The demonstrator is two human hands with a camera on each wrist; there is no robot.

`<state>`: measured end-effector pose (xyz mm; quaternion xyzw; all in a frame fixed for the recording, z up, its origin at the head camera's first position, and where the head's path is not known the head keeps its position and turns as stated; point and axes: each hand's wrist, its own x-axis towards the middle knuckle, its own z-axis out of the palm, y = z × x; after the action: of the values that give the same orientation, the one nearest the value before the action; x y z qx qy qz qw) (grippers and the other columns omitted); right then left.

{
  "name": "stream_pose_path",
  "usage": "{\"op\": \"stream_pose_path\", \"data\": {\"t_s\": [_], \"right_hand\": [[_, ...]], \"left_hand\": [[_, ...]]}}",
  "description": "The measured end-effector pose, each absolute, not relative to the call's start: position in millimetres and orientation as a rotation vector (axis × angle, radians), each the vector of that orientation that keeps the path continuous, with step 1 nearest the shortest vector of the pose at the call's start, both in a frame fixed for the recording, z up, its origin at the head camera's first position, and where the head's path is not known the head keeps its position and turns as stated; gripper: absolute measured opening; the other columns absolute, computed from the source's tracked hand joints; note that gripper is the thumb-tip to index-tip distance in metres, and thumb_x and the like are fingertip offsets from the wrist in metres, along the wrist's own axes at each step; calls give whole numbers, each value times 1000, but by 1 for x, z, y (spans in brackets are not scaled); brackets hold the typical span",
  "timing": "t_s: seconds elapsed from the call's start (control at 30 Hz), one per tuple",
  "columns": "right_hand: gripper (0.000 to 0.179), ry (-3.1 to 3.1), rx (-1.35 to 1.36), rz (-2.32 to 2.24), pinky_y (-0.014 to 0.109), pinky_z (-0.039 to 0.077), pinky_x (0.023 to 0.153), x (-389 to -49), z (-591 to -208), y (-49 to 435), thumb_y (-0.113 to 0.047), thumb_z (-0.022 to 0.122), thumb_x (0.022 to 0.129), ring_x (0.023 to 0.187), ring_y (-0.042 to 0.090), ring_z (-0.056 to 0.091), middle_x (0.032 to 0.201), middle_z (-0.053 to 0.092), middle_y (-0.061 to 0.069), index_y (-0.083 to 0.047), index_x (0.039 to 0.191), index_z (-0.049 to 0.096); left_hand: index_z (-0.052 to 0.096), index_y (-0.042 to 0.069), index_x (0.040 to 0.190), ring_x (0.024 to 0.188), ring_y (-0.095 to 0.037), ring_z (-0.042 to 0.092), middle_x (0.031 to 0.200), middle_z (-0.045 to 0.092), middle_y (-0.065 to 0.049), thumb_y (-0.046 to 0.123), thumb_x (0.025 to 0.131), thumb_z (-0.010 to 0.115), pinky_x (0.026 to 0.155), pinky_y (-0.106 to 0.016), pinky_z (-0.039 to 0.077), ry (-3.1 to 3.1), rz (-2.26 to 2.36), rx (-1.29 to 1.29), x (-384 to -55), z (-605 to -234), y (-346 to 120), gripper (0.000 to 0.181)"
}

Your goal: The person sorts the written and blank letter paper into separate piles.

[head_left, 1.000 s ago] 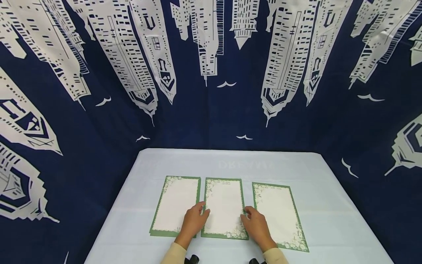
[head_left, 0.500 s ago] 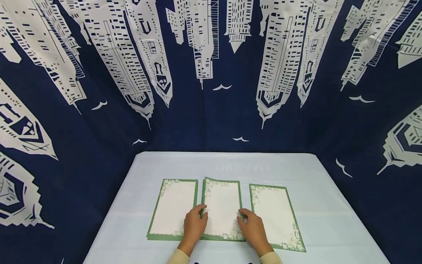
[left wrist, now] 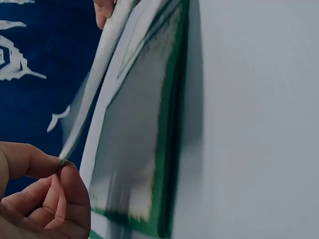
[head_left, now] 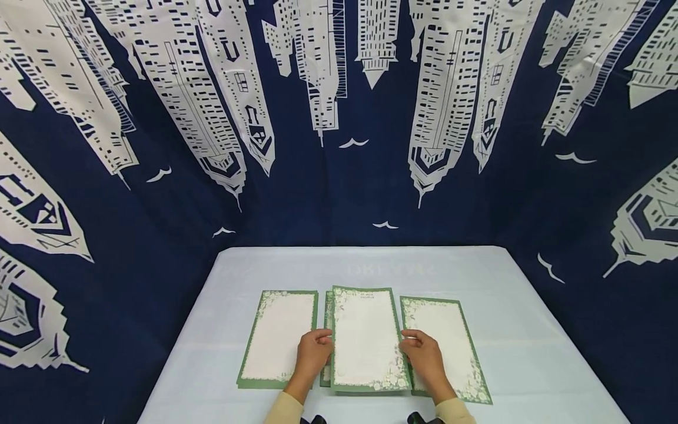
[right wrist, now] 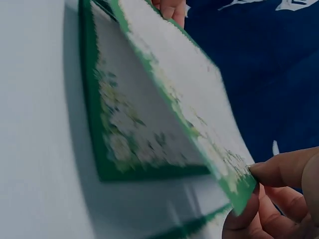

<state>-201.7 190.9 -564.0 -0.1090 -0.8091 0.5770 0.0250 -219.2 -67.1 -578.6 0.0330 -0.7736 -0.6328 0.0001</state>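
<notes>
A sheet of green-bordered floral paper (head_left: 368,338) is held raised and tilted over the middle of the table. My left hand (head_left: 315,353) pinches its left edge between thumb and forefinger. On the opposite edge, my right hand (head_left: 426,359) pinches it near a corner, seen closely in the right wrist view. Beneath lies a middle stack of similar paper (right wrist: 132,117), mostly hidden by the raised sheet in the head view. More of the same paper lies in a left stack (head_left: 278,335) and a right stack (head_left: 452,344), the right one partly covered by my right hand.
A white cloth covers the table (head_left: 529,377), with faint mirrored lettering near its far edge. Dark blue fabric (head_left: 328,200) printed with white buildings and birds hangs behind and at both sides.
Both hands have lifted the top sheet from the middle stack and shifted it slightly right, exposing the stack's left edge. The view has tilted a little upward.
</notes>
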Motion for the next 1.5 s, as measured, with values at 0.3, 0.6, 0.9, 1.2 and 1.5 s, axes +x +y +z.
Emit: {"op": "stream_pose_path", "data": {"t_s": [0.3,0.6,0.9,1.2,1.5], "right_hand": [[33,-2581,-435,1534,31,47,61,-194,-548,249,-12,66,96,73,17,61,95,72,7,3,125,65],[34,-2675,-587,1349,35,49,65,-185,-559,304,-13,64,95,80,22,64,96,71,11,7,122,65],[28,-2757,-560,1207,48,53,74,-196,-575,320,-6,62,94,89,36,66,98,70,19,11,115,67],[26,-2806,-610,1119,46,53,71,-193,-581,325,-3,61,92,82,30,65,91,69,17,14,112,66],[24,-2702,-444,1054,45,55,70,-192,-567,293,-4,65,94,84,33,66,94,69,18,12,111,67]], "left_hand": [[73,-4,107,53,-12,59,74,64,0,-7,82,62,51,-27,52,-2458,-2029,-38,-236,-573,-7,27],[74,-5,105,51,-8,58,72,64,4,-10,83,66,49,-24,51,-2570,-1947,-226,-245,-581,54,23],[73,-6,107,48,-9,54,59,62,0,-12,80,62,48,-24,46,-2699,-1913,-257,-246,-582,76,30],[73,-10,104,58,-13,57,76,70,-9,-5,79,71,58,-28,51,-2845,-1664,-335,-241,-582,77,26],[71,-7,108,62,-9,59,71,67,1,6,87,75,65,-32,53,-2743,-1610,-432,-234,-574,36,25]]}}
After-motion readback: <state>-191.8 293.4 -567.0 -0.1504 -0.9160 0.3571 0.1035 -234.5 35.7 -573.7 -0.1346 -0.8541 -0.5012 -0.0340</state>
